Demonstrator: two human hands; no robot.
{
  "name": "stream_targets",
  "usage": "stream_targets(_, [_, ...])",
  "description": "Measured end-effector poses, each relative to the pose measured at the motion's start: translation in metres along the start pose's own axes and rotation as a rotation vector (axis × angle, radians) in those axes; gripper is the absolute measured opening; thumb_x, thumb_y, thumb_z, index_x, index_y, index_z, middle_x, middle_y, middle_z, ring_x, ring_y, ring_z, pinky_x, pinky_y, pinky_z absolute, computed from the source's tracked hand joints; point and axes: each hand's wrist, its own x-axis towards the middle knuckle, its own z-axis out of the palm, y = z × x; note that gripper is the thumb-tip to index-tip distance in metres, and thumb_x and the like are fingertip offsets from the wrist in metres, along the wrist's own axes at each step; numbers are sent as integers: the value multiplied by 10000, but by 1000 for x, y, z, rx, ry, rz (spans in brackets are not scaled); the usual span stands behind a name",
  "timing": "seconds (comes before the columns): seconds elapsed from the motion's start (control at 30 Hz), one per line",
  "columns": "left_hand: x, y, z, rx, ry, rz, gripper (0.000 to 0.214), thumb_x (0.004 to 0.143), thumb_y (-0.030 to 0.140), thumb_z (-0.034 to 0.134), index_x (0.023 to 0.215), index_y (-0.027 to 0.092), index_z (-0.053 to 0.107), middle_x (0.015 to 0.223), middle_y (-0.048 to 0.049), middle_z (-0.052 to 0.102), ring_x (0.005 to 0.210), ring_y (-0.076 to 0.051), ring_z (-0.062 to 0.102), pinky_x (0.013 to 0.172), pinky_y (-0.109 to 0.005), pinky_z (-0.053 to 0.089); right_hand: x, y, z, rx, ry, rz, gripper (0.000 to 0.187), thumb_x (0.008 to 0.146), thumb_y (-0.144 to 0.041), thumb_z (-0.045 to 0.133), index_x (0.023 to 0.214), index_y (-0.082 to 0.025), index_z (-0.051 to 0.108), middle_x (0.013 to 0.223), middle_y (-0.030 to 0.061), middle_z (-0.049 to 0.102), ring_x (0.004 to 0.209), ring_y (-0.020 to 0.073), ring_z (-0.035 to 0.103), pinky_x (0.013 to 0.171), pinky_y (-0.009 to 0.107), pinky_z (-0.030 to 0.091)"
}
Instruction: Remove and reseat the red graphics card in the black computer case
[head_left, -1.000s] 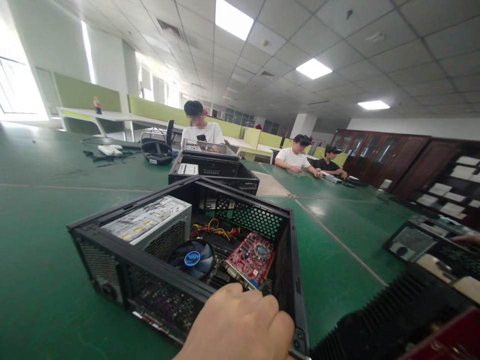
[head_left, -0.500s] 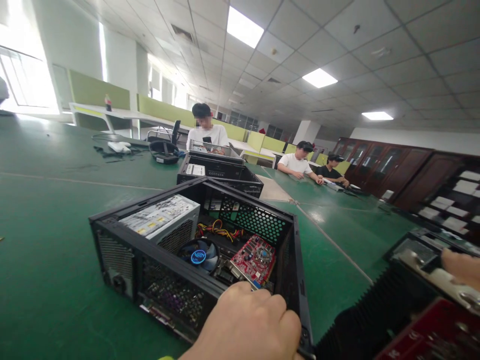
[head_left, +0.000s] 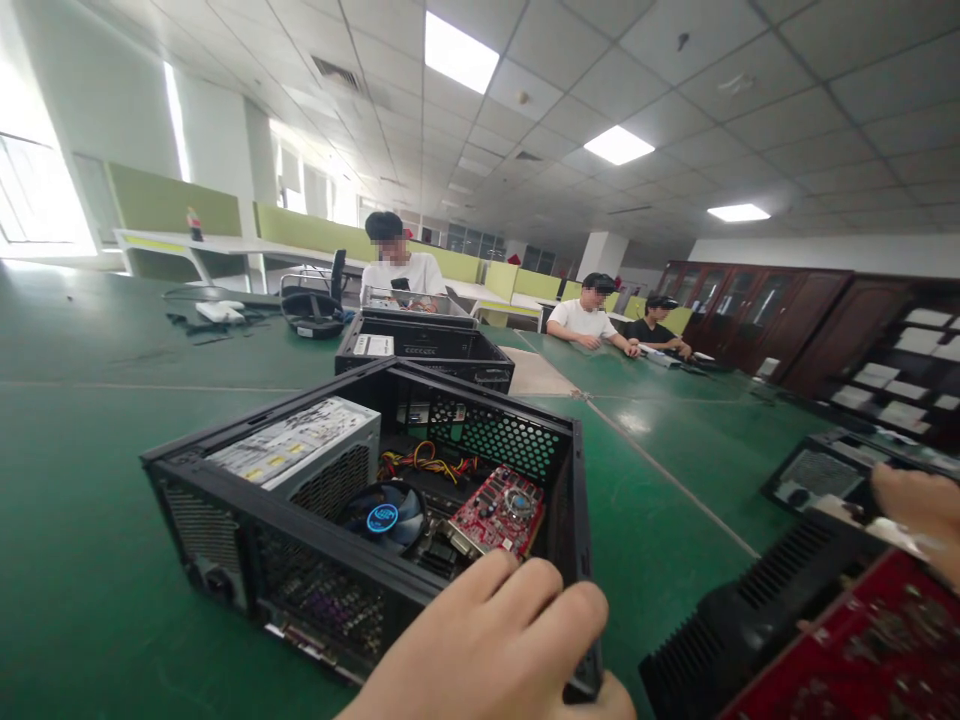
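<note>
An open black computer case (head_left: 247,430) lies on the green table (head_left: 90,480) in front of me. Inside it are a grey power supply (head_left: 300,445), a blue-centred cooler fan (head_left: 382,517), coloured cables and a red expansion card (head_left: 499,510). My left hand (head_left: 487,650) is closed over the case's near right corner, with the fingers over the rim and the thumb on the outside. At the right edge my right hand (head_left: 919,515) grips the metal end of a large red card with a black finned heatsink (head_left: 750,620), held low beside the case.
A second open case (head_left: 424,345) stands behind the first. Another black case (head_left: 817,475) lies at the right. A black headset (head_left: 311,310) and cables lie at the back left. Three seated people work at the far end. Dark wooden cabinets line the right wall.
My right hand and the red heatsink card have come further into view at the right. My left hand's fingers now reach further over the case's corner.
</note>
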Motion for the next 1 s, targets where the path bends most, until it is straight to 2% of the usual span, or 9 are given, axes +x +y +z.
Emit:
stream_targets(0.13, [22,-9,-23,33,-245,354,99,875,231,552,778,246,563,802,51,615,706,-138,544,592,-304,384,38,16,1,26,27,12,495,864,-612,188,1274,-503,444,1406,-36,363,1233,335,465,755,679,491])
stream_targets(0.2, [30,-12,-31,6,-345,436,137,889,254,546,752,247,560,792,41,603,707,-139,536,596,-300,380,49,20,-3,39,37,16,480,853,-604,178,1185,-526,517,1372,-53,396,1251,351,444,676,678,499])
stream_targets(0.27, [34,-12,-36,-23,-397,473,159,884,275,555,728,243,555,800,35,598,709,-140,528,599,-302,375,56,23,-7,48,42,15,483,842,-611,195,1140,-504,559,1352,-39,426,1262,371,427,642,686,500])
stream_targets(0.47, [43,-7,-43,-9,-440,485,229,888,291,557,669,226,551,839,19,601,742,-148,516,619,-314,364,62,34,-14,48,46,16,503,841,-597,191,1072,-453,614,1298,-7,481,1277,387,412,637,690,512])
stream_targets(0.6, [38,-15,-40,-34,-428,372,102,896,345,546,870,261,598,931,21,598,814,-165,519,666,-306,365,62,41,-17,50,49,43,503,846,-596,186,1087,-465,608,1306,-21,484,1304,397,371,639,702,507])
stream_targets(0.67, [28,-19,-33,-29,-389,236,202,877,431,552,941,243,591,914,8,610,805,-168,524,680,-294,369,62,44,-18,47,50,61,505,843,-613,189,1109,-475,595,1327,-26,470,1322,400,339,655,717,498])
stream_targets(0.8, [4,-18,-21,9,-302,-2,307,796,511,625,807,205,596,819,8,631,756,-160,540,688,-281,376,60,45,-18,22,46,94,554,847,-643,188,1270,-443,484,1410,-7,392,1321,393,346,776,747,462])
stream_targets(0.9, [-3,-13,-21,28,-317,-34,284,772,478,665,763,205,588,794,17,643,741,-152,560,654,-265,378,59,43,-16,-8,38,118,612,865,-646,221,1398,-364,326,1458,49,332,1279,362,407,870,719,441])
stream_targets(1.0, [-3,-10,-25,26,-363,-21,264,787,459,656,776,206,585,792,23,656,723,-146,577,627,-255,386,58,42,-16,-42,33,127,610,886,-615,275,1414,-311,300,1445,91,348,1228,329,455,904,670,437])
